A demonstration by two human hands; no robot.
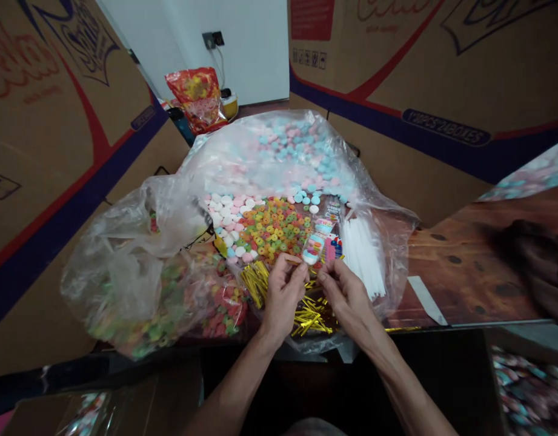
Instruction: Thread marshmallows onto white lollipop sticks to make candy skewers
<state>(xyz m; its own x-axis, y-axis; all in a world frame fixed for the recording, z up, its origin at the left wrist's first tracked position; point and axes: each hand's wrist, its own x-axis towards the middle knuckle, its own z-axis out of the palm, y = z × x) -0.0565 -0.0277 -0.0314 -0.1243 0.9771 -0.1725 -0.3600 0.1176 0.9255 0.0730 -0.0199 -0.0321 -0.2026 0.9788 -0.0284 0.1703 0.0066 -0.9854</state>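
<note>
Both hands at ctr frame, L one pinching a small candy packet.
L hand [283, 293]: thumb & fingertips clamped on lower end of the clear candy packet [313, 249], which sits at ctr, just above the fingertips. R hand [348, 292], just right & apart from L: thumb & fingertip drawn close; dim & small, so can't tell if they grip anything. Gold ties [311, 318] lie below/between hands, more just left of L hand. Ring candies [279, 225] heaped above L hand, w/ pastel discs [222, 209] beside, at mouth of big clear bag [233, 151], upper ctr. White sticks [363, 254] right of R hand. Second clear bag [128, 275] w/ more rings, lower left. Brown bench [465, 266] underneath; cardboard boxes [46, 115] upper left & upper right.
</note>
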